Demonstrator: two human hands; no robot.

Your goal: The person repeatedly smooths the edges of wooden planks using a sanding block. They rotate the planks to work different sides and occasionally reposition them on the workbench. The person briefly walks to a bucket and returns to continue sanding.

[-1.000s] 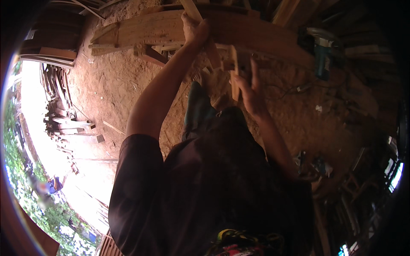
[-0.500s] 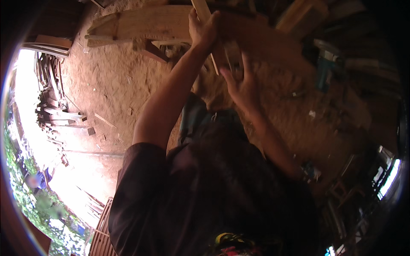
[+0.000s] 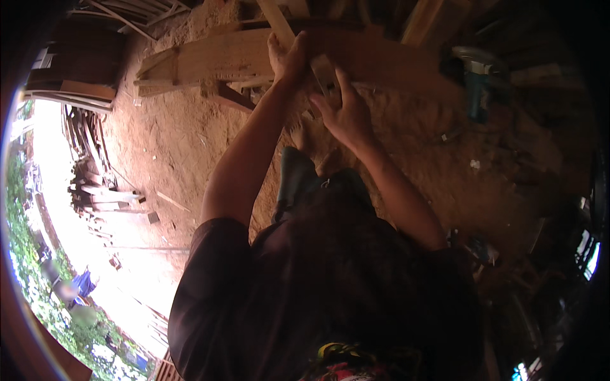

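Note:
My left hand [image 3: 289, 60] is closed round a pale wooden strip [image 3: 274, 18], which slants away past the top edge. Just to its right, my right hand [image 3: 349, 117] grips a narrow, block-like piece [image 3: 324, 75] between thumb and fingers. This piece is light at its far end and has a dark patch on its side. Whether it is a separate object or the near end of the strip, I cannot tell. Both hands are at the near side of a broad, thick wooden plank [image 3: 203, 60] that runs from left to right.
A teal power tool [image 3: 478, 95] with a pale metal part lies at the right. Another timber [image 3: 422, 22] juts in at the top right. Stacked wood lengths [image 3: 86, 143] lie at the left, on brown ground [image 3: 165, 140] strewn with scraps. My bare foot [image 3: 302, 136] shows below the plank.
The strip and my left hand have shifted left and slightly nearer. My right hand, half a second ago open beside the strip's end, has moved up and now grips the block-like piece.

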